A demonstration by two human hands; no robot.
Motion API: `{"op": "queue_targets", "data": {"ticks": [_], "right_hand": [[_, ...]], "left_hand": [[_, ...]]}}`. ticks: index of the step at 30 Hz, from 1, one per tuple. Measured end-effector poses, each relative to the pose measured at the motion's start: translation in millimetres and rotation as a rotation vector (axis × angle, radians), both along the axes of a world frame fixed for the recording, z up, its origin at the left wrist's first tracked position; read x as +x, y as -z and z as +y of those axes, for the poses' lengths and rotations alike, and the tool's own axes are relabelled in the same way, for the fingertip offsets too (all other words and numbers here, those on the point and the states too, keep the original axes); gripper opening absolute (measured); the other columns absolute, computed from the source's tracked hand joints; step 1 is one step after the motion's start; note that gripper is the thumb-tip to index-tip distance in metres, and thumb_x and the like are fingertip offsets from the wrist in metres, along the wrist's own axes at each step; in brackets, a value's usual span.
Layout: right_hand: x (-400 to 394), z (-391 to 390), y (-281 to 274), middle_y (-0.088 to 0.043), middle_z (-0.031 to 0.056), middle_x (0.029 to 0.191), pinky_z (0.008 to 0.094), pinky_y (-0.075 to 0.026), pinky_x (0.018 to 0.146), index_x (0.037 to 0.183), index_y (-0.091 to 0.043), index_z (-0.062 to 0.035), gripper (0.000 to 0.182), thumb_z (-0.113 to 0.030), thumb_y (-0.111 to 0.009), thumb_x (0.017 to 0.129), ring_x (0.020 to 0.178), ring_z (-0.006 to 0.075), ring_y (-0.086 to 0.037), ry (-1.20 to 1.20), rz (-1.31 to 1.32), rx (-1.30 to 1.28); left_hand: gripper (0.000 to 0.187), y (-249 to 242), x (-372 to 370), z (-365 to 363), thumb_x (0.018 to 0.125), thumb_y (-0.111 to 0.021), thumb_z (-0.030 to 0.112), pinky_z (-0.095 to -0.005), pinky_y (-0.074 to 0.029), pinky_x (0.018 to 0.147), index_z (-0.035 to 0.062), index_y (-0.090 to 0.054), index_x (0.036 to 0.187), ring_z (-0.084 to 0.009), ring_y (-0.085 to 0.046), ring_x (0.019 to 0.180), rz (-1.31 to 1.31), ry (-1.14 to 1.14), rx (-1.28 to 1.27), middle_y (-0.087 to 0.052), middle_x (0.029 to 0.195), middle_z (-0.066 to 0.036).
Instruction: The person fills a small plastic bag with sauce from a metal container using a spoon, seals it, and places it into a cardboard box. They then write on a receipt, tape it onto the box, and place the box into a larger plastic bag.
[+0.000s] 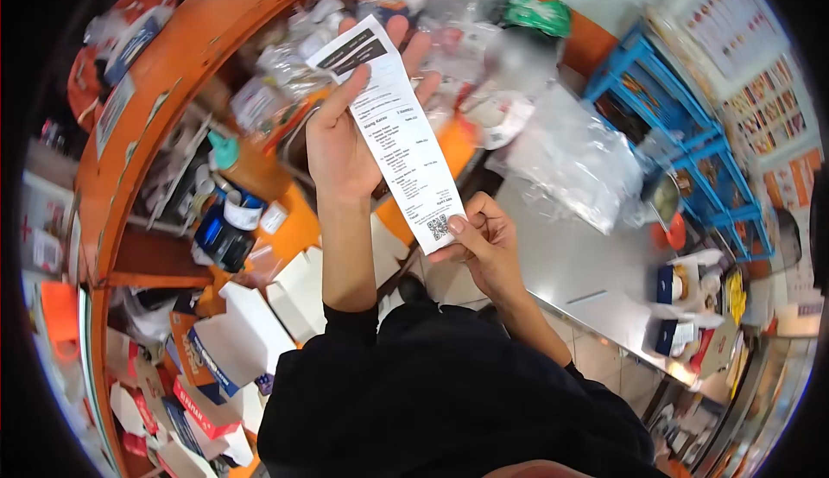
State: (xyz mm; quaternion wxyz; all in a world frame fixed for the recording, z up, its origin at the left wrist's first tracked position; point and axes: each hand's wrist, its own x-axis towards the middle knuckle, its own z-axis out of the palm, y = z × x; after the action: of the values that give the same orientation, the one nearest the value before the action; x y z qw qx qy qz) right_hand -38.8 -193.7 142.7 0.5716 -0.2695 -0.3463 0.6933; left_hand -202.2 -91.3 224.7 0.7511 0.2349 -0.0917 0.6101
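A long white printed receipt [401, 145] with a QR code near its lower end lies across both hands. My left hand [345, 145] supports its upper part, thumb pressed on the front and fingers behind, their tips showing past the paper's edge. Lower down, my right hand [485, 240] pinches the bottom corner beside the QR code. The paper tilts, its dark-banded top pointing up and left. Most of the print is too small to read.
An orange shelf unit [138, 167] at left holds a teal-capped sauce bottle [246, 165] and several open cardboard boxes [242, 331]. Plastic bags [570, 158] lie on the steel counter [566, 262] at right. Blue crates [665, 89] stand beyond it.
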Motion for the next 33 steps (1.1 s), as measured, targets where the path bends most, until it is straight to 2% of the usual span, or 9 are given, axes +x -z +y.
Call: {"op": "queue_targets", "data": {"ticks": [2,5,8,12,14,20,26,30,33], "right_hand": [[30.5,-14.3,-3.6,-0.067,0.0197,0.091,0.0352,-0.063,0.061,0.084,-0.048,-0.0019,0.013,-0.003,-0.060,0.091,0.079,0.0218,-0.069,0.106,-0.052,0.011],[78.7,-44.5,-15.4,-0.067,0.0199,0.089,0.0329,-0.063,0.062,0.083,-0.049,0.0004,0.015,0.005,-0.063,0.086,0.079,0.0215,-0.069,0.498,-0.246,0.147],[139.8,-79.5,-22.6,-0.066,0.0200,0.093,0.0328,-0.063,0.066,0.085,-0.049,0.0030,0.014,0.008,-0.062,0.086,0.083,0.0210,-0.068,0.674,-0.309,0.192],[221.9,-140.6,-32.8,-0.065,0.0200,0.092,0.0327,-0.063,0.066,0.086,-0.049,0.0038,0.013,0.009,-0.062,0.086,0.082,0.0205,-0.068,0.894,-0.359,0.231],[261.2,-174.1,-34.9,-0.065,0.0199,0.092,0.0328,-0.063,0.066,0.086,-0.049,0.0045,0.013,0.008,-0.061,0.086,0.081,0.0203,-0.068,1.018,-0.350,0.255],[343.6,-272.1,-42.7,-0.065,0.0187,0.091,0.0330,-0.063,0.065,0.086,-0.049,0.0043,0.012,0.007,-0.061,0.087,0.079,0.0190,-0.067,1.490,-0.435,0.315],[363.0,-349.8,-54.9,-0.064,0.0190,0.090,0.0317,-0.062,0.061,0.085,-0.048,0.0038,0.014,0.006,-0.062,0.086,0.075,0.0197,-0.067,1.947,-0.510,0.326],[345.5,-375.9,-60.4,-0.063,0.0179,0.091,0.0329,-0.061,0.063,0.090,-0.047,0.0042,0.015,0.003,-0.061,0.088,0.077,0.0199,-0.066,2.140,-0.516,0.368],[336.9,-386.5,-51.0,-0.064,0.0151,0.087,0.0323,-0.057,0.068,0.098,-0.047,0.0025,0.031,-0.021,-0.066,0.089,0.077,0.0190,-0.066,2.195,-0.674,0.301]], "left_hand": [[0.049,-5.6,38.6,-0.4,0.098,-0.041,0.008,-0.0420,-0.044,0.101,0.0162,-0.033,0.146,-0.0212,-0.051,0.122,0.110,0.002,0.044,-0.049,0.136,-0.009],[0.048,-8.9,104.6,0.9,0.102,-0.040,0.020,-0.0317,-0.043,0.076,0.0231,-0.030,0.148,-0.0081,-0.045,0.078,-0.028,0.183,0.084,-0.053,0.101,-0.001],[0.054,-14.0,183.6,-10.6,0.097,-0.046,0.006,-0.0294,-0.041,0.080,0.0195,-0.032,0.147,-0.0079,-0.049,0.082,-0.095,0.406,0.136,-0.055,0.099,0.002],[0.050,-36.1,304.9,-53.1,0.101,-0.041,0.016,-0.0319,-0.041,0.083,0.0137,-0.026,0.149,-0.0087,-0.051,0.085,-0.066,0.678,0.153,-0.055,0.098,0.002],[0.052,-41.4,368.6,-80.7,0.103,-0.039,0.024,-0.0437,-0.046,0.093,0.0143,-0.020,0.150,-0.0118,-0.055,0.092,-0.015,0.815,0.232,-0.054,0.102,0.000],[0.041,-28.0,540.0,-204.4,0.103,-0.038,0.033,-0.0510,-0.048,0.094,0.0136,-0.039,0.138,-0.0136,-0.056,0.091,-0.069,1.407,0.294,-0.054,0.093,0.001],[0.051,-50.4,600.1,-325.7,0.098,-0.036,0.053,-0.0548,-0.051,0.090,0.0116,-0.048,0.124,-0.0141,-0.054,0.086,-0.012,1.765,0.353,-0.051,0.085,0.000],[0.088,-62.7,608.8,-379.4,0.085,-0.028,0.077,-0.0520,-0.057,0.078,0.0027,-0.042,0.131,-0.0166,-0.062,0.085,-0.080,1.962,0.333,-0.055,0.086,-0.003],[0.090,-73.9,601.7,-398.5,0.084,-0.025,0.078,-0.0553,-0.057,0.078,0.0025,-0.040,0.132,-0.0174,-0.058,0.086,-0.099,2.045,0.374,-0.053,0.086,-0.004]]}}
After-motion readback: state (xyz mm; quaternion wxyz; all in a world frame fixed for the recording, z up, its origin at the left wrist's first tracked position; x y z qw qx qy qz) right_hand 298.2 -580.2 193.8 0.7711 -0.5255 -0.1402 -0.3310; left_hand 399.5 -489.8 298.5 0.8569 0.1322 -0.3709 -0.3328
